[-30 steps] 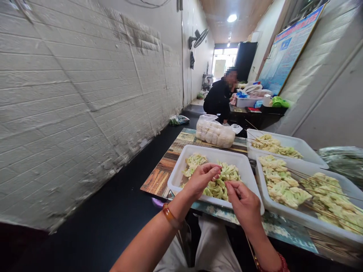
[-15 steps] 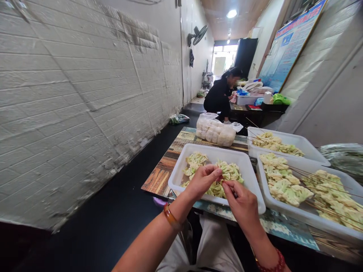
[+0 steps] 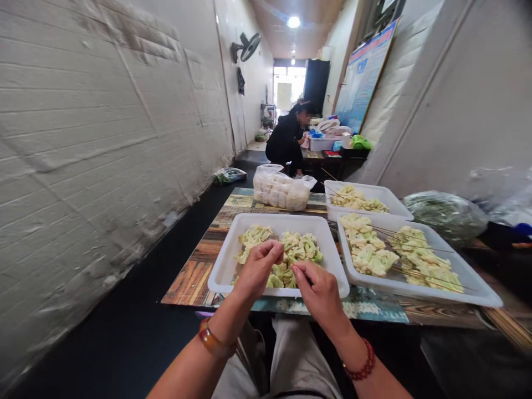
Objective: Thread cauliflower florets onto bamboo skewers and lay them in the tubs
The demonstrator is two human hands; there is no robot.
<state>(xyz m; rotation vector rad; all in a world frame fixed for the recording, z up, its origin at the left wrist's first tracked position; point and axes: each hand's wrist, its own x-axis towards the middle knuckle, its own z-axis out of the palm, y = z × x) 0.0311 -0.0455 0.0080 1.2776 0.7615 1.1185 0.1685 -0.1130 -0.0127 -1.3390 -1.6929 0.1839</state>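
A white tray (image 3: 223, 267) with loose cauliflower pieces (image 3: 300, 246) stands on the table's near edge in front of me. Both my hands hover over its near side, close together. My left hand (image 3: 258, 267) has its fingers curled and pinched on a cauliflower piece. My right hand (image 3: 319, 290) is closed in a pinch just right of it, thumb and forefinger toward the left hand; what it holds is too small to make out. An amber bangle is on my left wrist and a red bead bracelet on my right.
A second white tray (image 3: 477, 287) of skewered cauliflower (image 3: 369, 256) lies to the right, a third tray (image 3: 384, 194) behind it. A bag of white lumps (image 3: 282, 192) and a bag of greens (image 3: 445, 214) sit on the table (image 3: 195, 277). A person (image 3: 286, 141) crouches down the corridor. A brick wall runs along the left.
My view has swung right and the trays have shifted left in the picture. My hands stay together over the near tray, fingers still pinched.
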